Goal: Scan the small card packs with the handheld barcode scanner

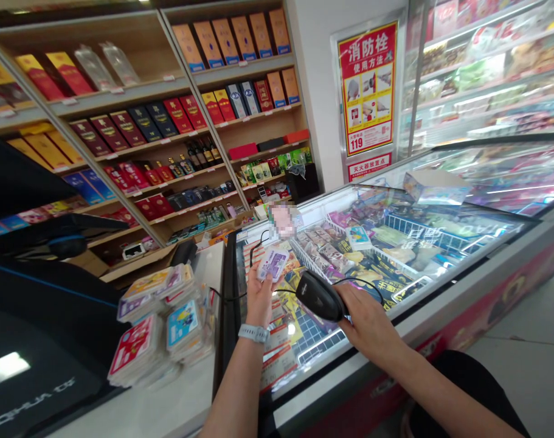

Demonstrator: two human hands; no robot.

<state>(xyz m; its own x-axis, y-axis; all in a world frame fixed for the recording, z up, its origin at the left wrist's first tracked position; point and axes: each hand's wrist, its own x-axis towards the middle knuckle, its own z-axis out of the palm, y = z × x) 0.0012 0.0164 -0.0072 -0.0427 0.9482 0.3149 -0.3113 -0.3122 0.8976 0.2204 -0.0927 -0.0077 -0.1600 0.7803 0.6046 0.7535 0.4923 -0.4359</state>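
Two hands [261, 298], glass-topped freezer [398, 319], liquor shelves [121, 92]

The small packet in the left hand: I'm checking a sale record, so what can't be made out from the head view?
Small packet: its print is too small to read, and the left hand hides its lower edge.
Handheld barcode scanner: its front end is turned away, and the right hand covers its grip.
Pixelated patch: blurred, so what lies under it cannot be told.
Dark equipment: cut off by the left edge.
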